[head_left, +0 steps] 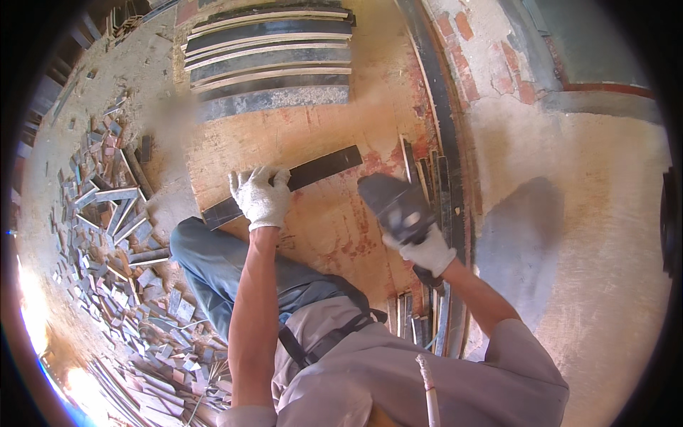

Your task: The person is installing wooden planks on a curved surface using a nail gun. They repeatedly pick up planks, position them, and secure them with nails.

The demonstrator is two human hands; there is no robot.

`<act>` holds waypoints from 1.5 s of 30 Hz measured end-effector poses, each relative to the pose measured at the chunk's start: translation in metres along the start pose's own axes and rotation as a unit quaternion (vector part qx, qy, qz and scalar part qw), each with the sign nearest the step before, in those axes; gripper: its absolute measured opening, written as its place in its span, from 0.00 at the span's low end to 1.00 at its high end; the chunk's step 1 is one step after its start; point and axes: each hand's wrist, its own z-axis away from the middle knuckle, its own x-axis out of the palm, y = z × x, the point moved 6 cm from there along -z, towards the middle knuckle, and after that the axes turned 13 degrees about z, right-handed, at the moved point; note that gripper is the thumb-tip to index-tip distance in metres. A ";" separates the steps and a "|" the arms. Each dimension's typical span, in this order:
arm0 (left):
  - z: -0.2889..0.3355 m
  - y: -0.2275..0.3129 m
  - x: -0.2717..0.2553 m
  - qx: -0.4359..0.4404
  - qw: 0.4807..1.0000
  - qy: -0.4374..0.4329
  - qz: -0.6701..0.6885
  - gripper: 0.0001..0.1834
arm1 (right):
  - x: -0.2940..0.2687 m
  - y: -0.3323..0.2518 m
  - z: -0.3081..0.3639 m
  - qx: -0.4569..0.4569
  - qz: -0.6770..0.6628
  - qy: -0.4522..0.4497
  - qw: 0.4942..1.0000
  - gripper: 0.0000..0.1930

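Your gloved left hand [263,198] is planted on the black-faced plywood strip [324,169], fingers bent at its far edge; I can't tell whether that grip closes around the strip or only presses on it. Over on your right, the gloved right hand [429,252] has its grip clamped on a black handheld power tool [398,206], blurred, its nose just beside the strip's right end, with a gap between them. The strip lies aslant in front of you, right end farther off, left end close by your bent knee [213,245], across a stained plywood sheet [249,139]. Farther out, at the sheet's far side, sits a row of dark strips [274,60], pale edges showing. To your right, a bundle of narrow strips [442,192] runs along the sheet's edge. Away left, a broad scatter of offcuts [163,299] covers the floor [146,85], spreading nearer beside you. Far right, red brick [464,26] shows through worn plaster, and a shadow [523,235] falls right of your tool.
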 end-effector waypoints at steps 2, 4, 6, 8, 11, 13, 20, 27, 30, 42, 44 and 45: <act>-0.001 0.000 -0.002 -0.003 1.000 0.000 0.001 0.08 | -0.026 -0.015 -0.003 0.188 -0.096 -0.086 0.974 0.11; 0.000 -0.001 0.000 -0.008 1.000 -0.004 0.001 0.08 | -0.038 -0.021 -0.019 0.161 -0.126 -0.098 0.974 0.11; 0.000 -0.004 0.000 -0.013 1.000 -0.011 0.009 0.08 | -0.040 -0.029 -0.034 0.176 -0.186 -0.102 0.961 0.12; 0.000 -0.006 0.002 -0.013 1.000 -0.013 0.009 0.08 | -0.043 -0.033 -0.042 0.203 -0.196 -0.077 0.956 0.10; 0.000 -0.003 0.001 -0.009 1.000 -0.012 0.011 0.08 | -0.042 -0.039 -0.051 0.178 -0.201 -0.086 0.959 0.12; 0.000 -0.004 0.002 -0.008 1.000 -0.011 0.011 0.08 | -0.039 -0.033 -0.055 0.192 -0.212 -0.091 0.954 0.06; 0.000 -0.005 0.001 -0.004 1.000 -0.008 0.006 0.09 | -0.036 -0.035 -0.056 0.202 -0.215 -0.101 0.950 0.13; -0.001 -0.004 0.002 -0.008 1.000 -0.019 -0.021 0.10 | -0.036 -0.053 -0.051 0.190 -0.232 -0.110 0.947 0.09; -0.001 -0.004 0.002 -0.008 1.000 -0.017 -0.020 0.10 | -0.025 -0.053 -0.055 0.200 -0.233 -0.119 0.944 0.09; 0.000 -0.004 0.002 -0.002 1.000 -0.013 0.002 0.08 | -0.016 -0.063 -0.053 0.206 -0.246 -0.129 0.938 0.12; -0.001 -0.003 0.001 -0.004 1.000 -0.013 0.015 0.08 | -0.007 -0.066 -0.054 0.200 -0.255 -0.149 0.934 0.13; -0.001 -0.003 0.001 0.000 1.000 -0.012 0.008 0.08 | -0.003 -0.070 -0.054 0.198 -0.252 -0.155 0.935 0.12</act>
